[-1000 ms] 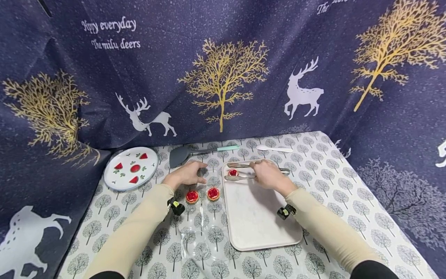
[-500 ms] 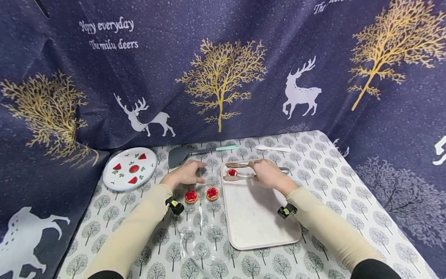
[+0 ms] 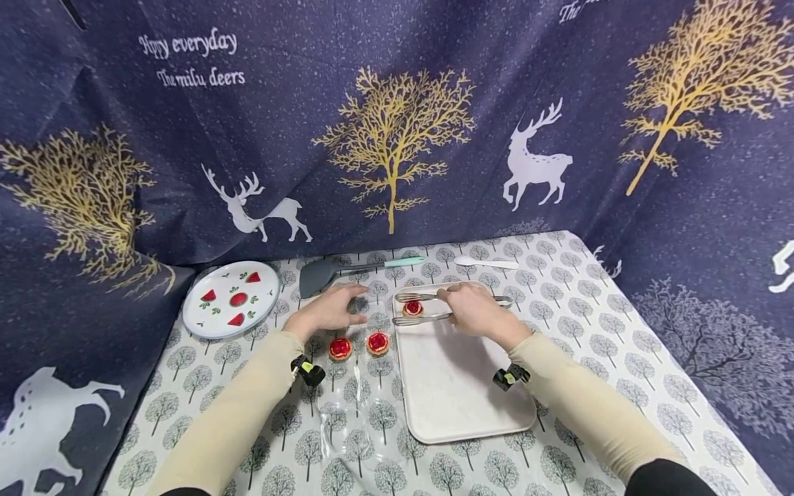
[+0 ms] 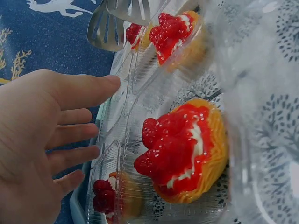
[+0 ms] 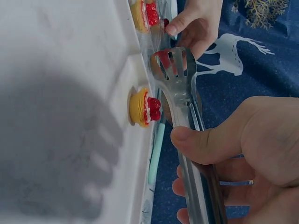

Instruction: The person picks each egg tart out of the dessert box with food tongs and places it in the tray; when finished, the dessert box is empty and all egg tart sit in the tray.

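My right hand [image 3: 476,310] grips metal tongs [image 5: 184,112], their slotted ends spread apart and pointing left. Between those ends, in the head view, lies a small red-topped tart [image 3: 413,308] on the white tray [image 3: 465,393], near its far left corner. The right wrist view has the tongs raised off the tray, apart from that tart [image 5: 142,108]. My left hand [image 3: 329,310] holds nothing, its fingers loosely extended beside a clear plastic container [image 4: 124,107]; whether it touches the container I cannot tell. Inside sit red-topped tarts [image 4: 184,149], some partly hidden by the plastic.
A white plate [image 3: 205,320] with a watermelon pattern stands at the left. Behind my hands lie a dark spatula [image 3: 319,277] with a mint handle and a white spoon [image 3: 486,263]. The container's clear lid [image 3: 360,430] extends toward the table's front.
The tongs in my right hand have shifted slightly left over the tart on the tray. My left hand stays almost still. The head view has drifted a little.
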### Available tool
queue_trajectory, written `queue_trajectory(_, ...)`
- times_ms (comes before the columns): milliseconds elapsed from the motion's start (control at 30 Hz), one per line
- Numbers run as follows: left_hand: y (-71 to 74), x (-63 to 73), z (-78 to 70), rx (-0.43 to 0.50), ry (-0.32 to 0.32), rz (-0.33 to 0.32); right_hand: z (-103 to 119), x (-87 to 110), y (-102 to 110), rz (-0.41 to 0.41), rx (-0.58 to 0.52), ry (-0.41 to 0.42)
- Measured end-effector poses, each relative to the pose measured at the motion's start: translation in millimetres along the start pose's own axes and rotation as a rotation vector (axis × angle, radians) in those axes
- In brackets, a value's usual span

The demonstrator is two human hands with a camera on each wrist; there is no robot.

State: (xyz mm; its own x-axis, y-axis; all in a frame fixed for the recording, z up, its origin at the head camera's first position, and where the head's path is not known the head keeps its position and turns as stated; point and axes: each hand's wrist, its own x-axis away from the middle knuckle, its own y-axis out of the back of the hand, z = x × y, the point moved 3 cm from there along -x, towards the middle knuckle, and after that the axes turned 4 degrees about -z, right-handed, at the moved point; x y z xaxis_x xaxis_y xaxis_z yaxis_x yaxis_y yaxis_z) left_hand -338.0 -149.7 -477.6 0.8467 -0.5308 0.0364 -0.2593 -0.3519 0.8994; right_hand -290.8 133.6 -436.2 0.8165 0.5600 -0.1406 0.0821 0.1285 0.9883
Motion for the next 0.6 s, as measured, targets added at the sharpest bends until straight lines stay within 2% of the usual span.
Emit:
queue_trajectory(200,4.0,6.5,-7.3,-0.026,-0.029,-0.054,6.0,1.1,1.5,0.0,0.022,-0.005)
queue_trajectory(467,5.2,15.9,-20.3,-0.054,-0.059,-0.042,13.1,2.6,6.7,0.007,0.01,-0.004)
queue_trajectory(600,3.0,22.5,-24.5,-0.065,-0.046,-0.032,16.3,3.1,6.8,0.008,0.002,0.01)
